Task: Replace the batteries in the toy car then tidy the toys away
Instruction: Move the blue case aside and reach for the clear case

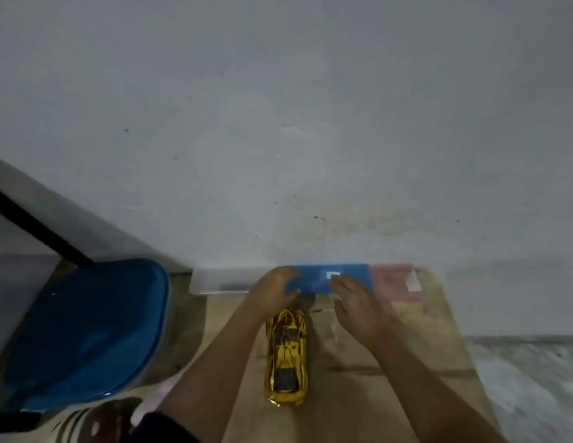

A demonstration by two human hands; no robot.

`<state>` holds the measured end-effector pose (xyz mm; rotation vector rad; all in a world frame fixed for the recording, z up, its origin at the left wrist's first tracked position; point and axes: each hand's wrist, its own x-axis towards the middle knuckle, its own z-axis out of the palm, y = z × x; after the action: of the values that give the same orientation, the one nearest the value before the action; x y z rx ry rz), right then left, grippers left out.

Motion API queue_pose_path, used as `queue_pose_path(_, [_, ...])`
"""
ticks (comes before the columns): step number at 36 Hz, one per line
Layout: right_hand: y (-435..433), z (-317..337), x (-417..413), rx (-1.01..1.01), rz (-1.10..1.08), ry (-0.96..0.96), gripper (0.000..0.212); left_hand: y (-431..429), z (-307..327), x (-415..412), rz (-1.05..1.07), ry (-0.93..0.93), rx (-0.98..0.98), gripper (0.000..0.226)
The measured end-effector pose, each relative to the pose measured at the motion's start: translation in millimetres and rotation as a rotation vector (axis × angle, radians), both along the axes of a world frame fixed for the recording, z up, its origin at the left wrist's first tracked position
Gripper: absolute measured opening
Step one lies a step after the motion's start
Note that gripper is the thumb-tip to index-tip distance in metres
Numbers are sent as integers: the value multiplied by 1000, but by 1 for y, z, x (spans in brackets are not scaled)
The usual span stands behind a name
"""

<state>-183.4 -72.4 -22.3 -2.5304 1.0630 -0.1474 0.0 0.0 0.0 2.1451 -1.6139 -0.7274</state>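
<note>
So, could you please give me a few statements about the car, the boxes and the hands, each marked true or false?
1. The toy car lies between the two forearms. True.
2. The toy car is red. False: it is gold-yellow.
3. The right hand holds the toy car. False: it reaches to the blue box, apart from the car.
4. The blue box sits between a clear box and a red box. True.
5. A blue chair stands at the left. True.
</note>
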Motion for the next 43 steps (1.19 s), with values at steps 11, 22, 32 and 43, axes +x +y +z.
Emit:
queue_pose_path(11, [-31, -27, 27, -319, 112, 315, 61, -32, -23, 10, -250, -241, 38, 58])
queue_pose_path(22, [-41, -9, 39, -463, 484, 717, 51, -31, -27, 7, -275, -289, -1, 56])
queue_pose_path(32, [-44, 10, 42, -469, 576, 690, 46, -29, -29, 2, -216, -279, -29, 59])
queue_pose_path(43, [-49, 18, 35, -222, 367, 472, 39, -33, -9, 12, -297, -187, 37, 51])
